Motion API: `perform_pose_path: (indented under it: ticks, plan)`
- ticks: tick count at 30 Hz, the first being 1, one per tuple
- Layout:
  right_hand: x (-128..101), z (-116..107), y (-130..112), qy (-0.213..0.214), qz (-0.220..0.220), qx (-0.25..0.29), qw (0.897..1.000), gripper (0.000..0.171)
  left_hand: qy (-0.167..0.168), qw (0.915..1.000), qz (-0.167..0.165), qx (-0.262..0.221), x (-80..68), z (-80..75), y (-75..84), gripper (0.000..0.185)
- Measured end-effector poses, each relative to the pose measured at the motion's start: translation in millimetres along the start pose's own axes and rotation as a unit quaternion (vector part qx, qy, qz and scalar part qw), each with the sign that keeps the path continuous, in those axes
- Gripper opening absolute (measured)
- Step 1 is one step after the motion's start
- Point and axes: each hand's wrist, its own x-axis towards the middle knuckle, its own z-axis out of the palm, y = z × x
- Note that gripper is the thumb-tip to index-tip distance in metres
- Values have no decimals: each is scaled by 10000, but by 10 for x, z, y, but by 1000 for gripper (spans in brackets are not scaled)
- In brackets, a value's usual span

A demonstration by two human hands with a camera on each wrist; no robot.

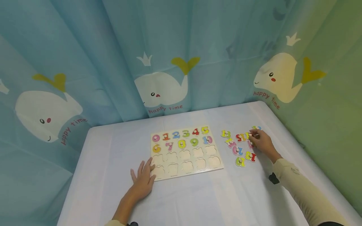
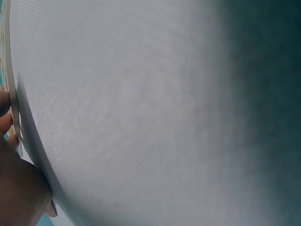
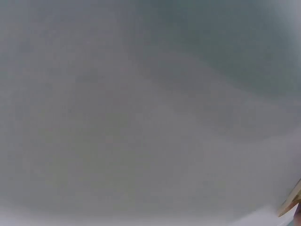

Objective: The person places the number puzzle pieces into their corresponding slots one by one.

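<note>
A wooden number puzzle board (image 1: 173, 174) lies on the table, with coloured numbers 0 to 10 in its two upper rows and bare recesses in its two lower rows. My left hand (image 1: 142, 182) rests at the board's left edge, fingers spread and touching it. At the right, my right hand (image 1: 262, 142) pinches a yellow number puzzle piece (image 1: 248, 135) among the loose ones. Its digits are partly hidden by the fingers. A wooden edge of a piece (image 3: 290, 201) shows beside a fingertip in the right wrist view. The left wrist view shows mostly tablecloth.
Several loose number pieces lie right of the board, among them a green-yellow 13 (image 1: 225, 134), a red 15 (image 1: 240, 137) and a yellow-red 18 (image 1: 250, 156). A white cloth covers the table (image 1: 192, 201). Blue whale-print curtains (image 1: 118, 78) hang behind it, with a green one (image 1: 333, 125) at the right.
</note>
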Motion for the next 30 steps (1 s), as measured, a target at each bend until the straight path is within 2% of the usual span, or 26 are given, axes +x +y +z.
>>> perform_pose_path:
  ticks: [3, 7, 12, 19, 24, 30]
  plan:
    - [26, 26, -13, 22, -86, -119, 9999, 40, -3, 10000, -46, 6, -17, 6, -4, 53]
    - [41, 80, -59, 266, -256, -295, 9989, 35, -26, 9999, -98, -9, -31, 28, -1, 52]
    - [73, 155, -127, 448, -381, -280, 9979, 36, -10, 9999, -104, -16, -52, 34, -12, 53]
    - [189, 354, -390, 583, -735, -78, 9956, 34, 64, 9999, -160, 10, -87, 0, -25, 52]
    - [189, 627, -693, 203, -1073, 118, 9939, 33, 80, 9999, -78, 30, -68, -6, -12, 50]
    - [121, 1098, -1141, -318, -1713, 182, 9845, 30, 19, 10000, 38, 49, -2, -14, 12, 52]
